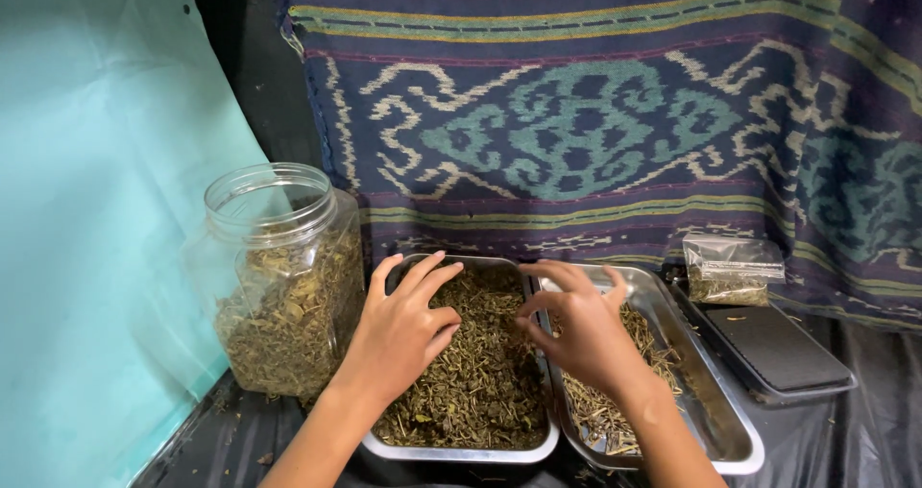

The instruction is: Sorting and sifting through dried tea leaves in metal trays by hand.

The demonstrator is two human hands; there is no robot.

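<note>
Head view: the rectangular steel tray of dried green-brown leaves (pixel 459 446) lies directly under the left hand (pixel 401 334), long axis running away from the person. Its fingers (pixel 434 279) are spread flat, palm down on the leaves, gripping nothing. The right hand (pixel 576 327) hovers at the seam with the neighbouring steel tray of pale stems (pixel 715 421), fingers curled loosely; whether they pinch anything I cannot tell. The left hand is nearer the leaves.

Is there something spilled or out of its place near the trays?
Yes, a little. Small dried bits lie scattered on the black sheet below the jar and beside the flat black device. The right tray sits askew, angled against the left tray.
</note>
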